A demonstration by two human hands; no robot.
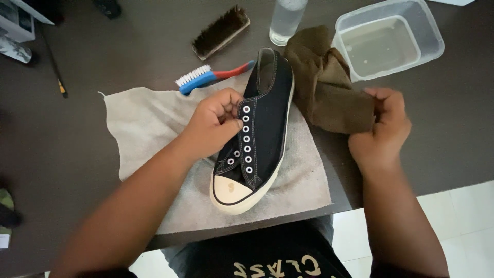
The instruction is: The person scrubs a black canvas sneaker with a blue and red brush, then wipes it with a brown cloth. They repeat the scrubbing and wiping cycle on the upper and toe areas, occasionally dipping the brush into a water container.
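Observation:
A black canvas sneaker (265, 123) with a cream toe cap and no laces lies on a grey cloth (146, 121), toe pointing toward me. My left hand (213, 123) grips the sneaker's eyelet edge on its left side. My right hand (383, 128) pinches the near corner of a crumpled brown cloth (324, 82) that lies to the right of the shoe.
A clear plastic tub (429, 31) holding water stands at the back right. A clear bottle (285, 20), a dark bristle brush (220, 32) and a blue-and-red brush with white bristles (206, 78) lie behind the shoe. The dark table's (62, 134) front edge runs close to my body.

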